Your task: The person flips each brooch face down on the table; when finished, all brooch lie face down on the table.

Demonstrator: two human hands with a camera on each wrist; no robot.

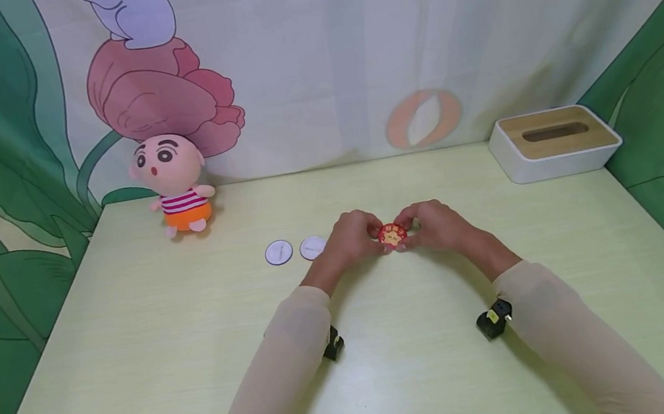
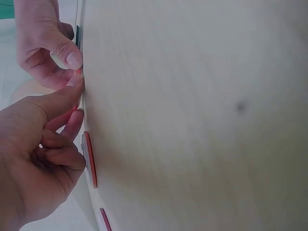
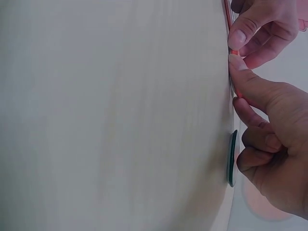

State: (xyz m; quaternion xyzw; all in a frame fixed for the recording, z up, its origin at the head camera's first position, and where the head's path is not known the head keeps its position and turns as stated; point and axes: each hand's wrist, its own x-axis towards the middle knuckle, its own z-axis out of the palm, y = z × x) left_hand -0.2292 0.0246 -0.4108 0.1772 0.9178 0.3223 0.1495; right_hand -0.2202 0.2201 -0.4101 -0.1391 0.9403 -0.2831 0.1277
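Both hands meet over the table at a small round red badge (image 1: 392,236) with a gold figure on its face. My left hand (image 1: 355,238) pinches its left edge between thumb and fingers, while my right hand (image 1: 439,226) pinches the right edge. The left wrist view shows it low, close over the tabletop. Left of it lie two round badges, one white-backed disc (image 1: 279,253) and a nearer white disc (image 1: 312,248) partly covered by the left hand. Under the right hand, a green-edged disc (image 3: 232,161) shows in the right wrist view; the hand hides it from the head view.
A plush doll (image 1: 173,176) in a striped shirt and orange shorts sits at the table's back left. A white tissue box (image 1: 544,147) with a wooden lid stands at the back right. Behind the pale table (image 1: 160,360) hangs a printed curtain (image 1: 317,67).
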